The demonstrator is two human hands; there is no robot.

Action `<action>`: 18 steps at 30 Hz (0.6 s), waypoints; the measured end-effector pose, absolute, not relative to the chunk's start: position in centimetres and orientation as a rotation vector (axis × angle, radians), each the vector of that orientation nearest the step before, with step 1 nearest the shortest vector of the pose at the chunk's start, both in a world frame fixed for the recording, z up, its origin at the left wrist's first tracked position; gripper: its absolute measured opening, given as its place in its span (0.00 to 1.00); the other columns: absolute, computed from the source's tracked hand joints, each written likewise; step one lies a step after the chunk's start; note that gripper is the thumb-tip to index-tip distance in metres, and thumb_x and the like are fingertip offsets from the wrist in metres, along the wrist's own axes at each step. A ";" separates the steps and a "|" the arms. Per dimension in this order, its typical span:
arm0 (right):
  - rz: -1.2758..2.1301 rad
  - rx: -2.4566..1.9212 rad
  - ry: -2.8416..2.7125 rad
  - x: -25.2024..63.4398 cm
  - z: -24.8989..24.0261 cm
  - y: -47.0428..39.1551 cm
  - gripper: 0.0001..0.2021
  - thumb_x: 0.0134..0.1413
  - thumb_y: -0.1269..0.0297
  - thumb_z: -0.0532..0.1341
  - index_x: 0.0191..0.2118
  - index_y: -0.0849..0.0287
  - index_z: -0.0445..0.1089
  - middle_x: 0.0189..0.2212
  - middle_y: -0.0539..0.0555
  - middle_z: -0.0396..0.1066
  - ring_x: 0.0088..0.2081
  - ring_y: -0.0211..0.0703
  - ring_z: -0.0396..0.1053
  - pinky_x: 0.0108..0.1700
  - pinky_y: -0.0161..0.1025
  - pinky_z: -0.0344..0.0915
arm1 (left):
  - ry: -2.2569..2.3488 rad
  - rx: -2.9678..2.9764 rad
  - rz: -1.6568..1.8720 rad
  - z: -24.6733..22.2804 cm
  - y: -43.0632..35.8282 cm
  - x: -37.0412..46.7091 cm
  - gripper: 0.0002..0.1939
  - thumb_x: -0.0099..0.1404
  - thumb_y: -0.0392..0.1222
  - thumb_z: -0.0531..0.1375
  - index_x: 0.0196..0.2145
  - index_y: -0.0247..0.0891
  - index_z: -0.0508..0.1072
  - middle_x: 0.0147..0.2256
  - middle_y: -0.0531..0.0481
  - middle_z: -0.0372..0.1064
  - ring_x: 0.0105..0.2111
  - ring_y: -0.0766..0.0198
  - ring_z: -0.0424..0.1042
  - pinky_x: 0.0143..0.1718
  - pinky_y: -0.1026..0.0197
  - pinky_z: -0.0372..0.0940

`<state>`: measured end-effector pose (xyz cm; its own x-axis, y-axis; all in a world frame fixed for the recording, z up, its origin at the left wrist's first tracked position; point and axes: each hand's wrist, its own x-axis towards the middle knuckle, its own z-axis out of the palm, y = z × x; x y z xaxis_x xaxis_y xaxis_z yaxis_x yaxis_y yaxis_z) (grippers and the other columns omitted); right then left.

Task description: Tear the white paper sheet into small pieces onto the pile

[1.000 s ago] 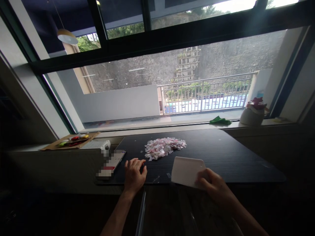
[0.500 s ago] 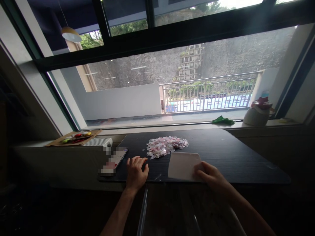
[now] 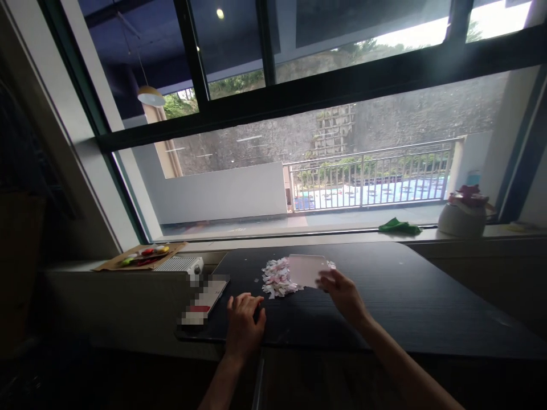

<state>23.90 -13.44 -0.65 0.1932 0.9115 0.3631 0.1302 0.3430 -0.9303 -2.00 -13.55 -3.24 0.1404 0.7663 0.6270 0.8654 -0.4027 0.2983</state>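
My right hand (image 3: 344, 293) grips the right edge of a pale, flat card (image 3: 306, 270) with rounded corners. The card covers part of a heap of small white and pinkish paper scraps (image 3: 277, 280) on a dark tabletop (image 3: 397, 304); I cannot tell whether it touches them. Near the table's front edge rests my left hand (image 3: 245, 319), just below the heap. Its fingers are loosely bent and apart, with nothing seen in them.
A partly blurred flat device (image 3: 213, 293) lies left of my left hand. Further left are a white ribbed box (image 3: 177, 265) and brown paper (image 3: 113, 262) bearing colourful items. A green cloth (image 3: 399, 226) and a white pot-like object (image 3: 462, 216) stand along the windowsill.
My right hand has moved the card forward and slightly left, from in front of the scraps to over part of the heap. The camera view has tilted up; my left hand stays by the table edge.
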 end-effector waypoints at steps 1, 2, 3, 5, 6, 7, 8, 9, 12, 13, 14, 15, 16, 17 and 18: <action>0.687 -1.123 -1.325 24.0 -0.6 -13.4 0.14 0.49 0.56 0.59 0.39 0.59 0.70 0.33 0.57 0.77 0.35 0.48 0.75 0.38 0.44 0.70 | -1.633 -2.265 -1.116 -3.3 -13.5 -2.0 0.12 0.59 0.36 0.54 0.40 0.41 0.73 0.38 0.48 0.73 0.49 0.52 0.65 0.57 0.39 0.46; 0.623 -1.169 -1.379 24.4 -0.6 -13.6 0.12 0.50 0.57 0.58 0.38 0.58 0.70 0.32 0.56 0.77 0.34 0.48 0.75 0.37 0.45 0.70 | -1.628 -2.264 -1.124 -3.4 -13.5 -2.0 0.12 0.59 0.36 0.54 0.40 0.41 0.73 0.38 0.48 0.74 0.49 0.52 0.65 0.57 0.39 0.46; 0.561 -1.223 -1.423 25.0 -0.6 -14.0 0.11 0.50 0.59 0.58 0.37 0.57 0.70 0.30 0.55 0.77 0.32 0.48 0.75 0.37 0.45 0.69 | -1.622 -2.263 -1.135 -3.5 -13.4 -2.0 0.13 0.59 0.36 0.54 0.40 0.42 0.74 0.38 0.48 0.74 0.49 0.52 0.66 0.57 0.39 0.46; 0.454 -1.333 -1.427 26.4 -0.5 -15.1 0.09 0.50 0.59 0.58 0.36 0.56 0.70 0.29 0.54 0.77 0.30 0.48 0.74 0.36 0.45 0.68 | -1.613 -2.262 -1.164 -3.5 -13.2 -2.1 0.13 0.58 0.37 0.54 0.39 0.42 0.74 0.38 0.48 0.74 0.49 0.52 0.66 0.57 0.39 0.47; 0.431 -1.364 -1.396 27.1 -0.5 -15.7 0.09 0.51 0.58 0.57 0.36 0.55 0.69 0.29 0.54 0.77 0.31 0.48 0.74 0.36 0.45 0.68 | -1.619 -2.261 -1.185 -3.5 -13.0 -2.2 0.13 0.58 0.37 0.55 0.39 0.42 0.74 0.37 0.48 0.74 0.49 0.52 0.66 0.57 0.39 0.47; 0.426 -1.379 -1.365 27.5 -0.4 -16.1 0.10 0.51 0.57 0.57 0.37 0.55 0.69 0.30 0.54 0.77 0.31 0.48 0.75 0.36 0.45 0.68 | -1.637 -2.259 -1.213 -3.4 -12.8 -2.3 0.12 0.57 0.38 0.55 0.38 0.42 0.75 0.37 0.48 0.74 0.48 0.52 0.67 0.56 0.39 0.50; 0.445 -1.376 -1.337 27.8 -0.3 -16.3 0.11 0.52 0.56 0.56 0.38 0.55 0.69 0.31 0.55 0.77 0.32 0.49 0.75 0.35 0.44 0.68 | -1.663 -2.257 -1.247 -3.3 -12.5 -2.5 0.12 0.56 0.39 0.56 0.38 0.42 0.75 0.36 0.48 0.74 0.47 0.52 0.67 0.55 0.41 0.53; 0.481 -1.360 -1.313 27.8 -0.2 -16.4 0.12 0.52 0.55 0.56 0.38 0.56 0.68 0.32 0.55 0.77 0.33 0.49 0.75 0.35 0.44 0.69 | -1.690 -2.255 -1.287 -3.2 -12.2 -2.6 0.12 0.56 0.40 0.56 0.37 0.42 0.76 0.34 0.48 0.74 0.45 0.52 0.68 0.52 0.43 0.57; 0.627 -1.277 -1.276 26.8 -0.3 -15.8 0.13 0.52 0.55 0.54 0.38 0.57 0.67 0.33 0.57 0.77 0.35 0.50 0.76 0.32 0.41 0.69 | -1.688 -2.251 -1.371 -2.8 -11.2 -2.7 0.12 0.56 0.42 0.56 0.35 0.42 0.77 0.32 0.48 0.74 0.42 0.53 0.70 0.47 0.48 0.63; 0.653 -1.260 -1.260 26.5 -0.4 -15.5 0.12 0.51 0.55 0.54 0.37 0.57 0.67 0.33 0.57 0.77 0.35 0.50 0.76 0.32 0.41 0.69 | -1.663 -2.251 -1.375 -2.7 -10.9 -2.7 0.12 0.56 0.43 0.56 0.35 0.42 0.77 0.32 0.48 0.74 0.42 0.53 0.70 0.47 0.49 0.63; 0.653 -1.259 -1.235 26.2 -0.5 -15.4 0.11 0.50 0.56 0.54 0.36 0.57 0.67 0.33 0.56 0.77 0.34 0.49 0.76 0.33 0.41 0.69 | -1.638 -2.251 -1.367 -2.7 -10.7 -2.5 0.12 0.56 0.42 0.56 0.35 0.42 0.77 0.32 0.48 0.74 0.42 0.53 0.69 0.48 0.48 0.62; 0.629 -1.272 -1.202 26.1 -0.6 -15.3 0.10 0.49 0.58 0.55 0.35 0.57 0.67 0.32 0.56 0.76 0.34 0.48 0.75 0.33 0.40 0.69 | -1.623 -2.253 -1.353 -2.7 -10.6 -2.3 0.12 0.55 0.42 0.56 0.35 0.42 0.77 0.31 0.48 0.74 0.42 0.53 0.69 0.48 0.48 0.62; 0.594 -1.297 -1.159 26.1 -0.7 -15.4 0.10 0.48 0.59 0.55 0.34 0.57 0.67 0.31 0.55 0.76 0.33 0.48 0.75 0.34 0.40 0.68 | -1.619 -2.253 -1.338 -2.7 -10.5 -2.1 0.12 0.55 0.41 0.56 0.35 0.42 0.77 0.31 0.48 0.74 0.42 0.53 0.69 0.48 0.48 0.61; 0.559 -1.323 -1.105 26.3 -0.8 -15.5 0.09 0.47 0.61 0.54 0.33 0.57 0.67 0.29 0.54 0.76 0.32 0.47 0.75 0.33 0.39 0.68 | -1.621 -2.255 -1.328 -2.7 -10.5 -2.0 0.12 0.54 0.41 0.56 0.35 0.42 0.77 0.31 0.49 0.74 0.42 0.53 0.69 0.48 0.48 0.61; 0.534 -1.343 -1.049 26.4 -0.9 -15.7 0.09 0.46 0.62 0.54 0.33 0.58 0.67 0.27 0.53 0.75 0.31 0.46 0.74 0.32 0.39 0.67 | -1.627 -2.259 -1.327 -2.7 -10.6 -1.9 0.12 0.54 0.41 0.56 0.35 0.42 0.77 0.31 0.49 0.74 0.42 0.53 0.69 0.48 0.47 0.61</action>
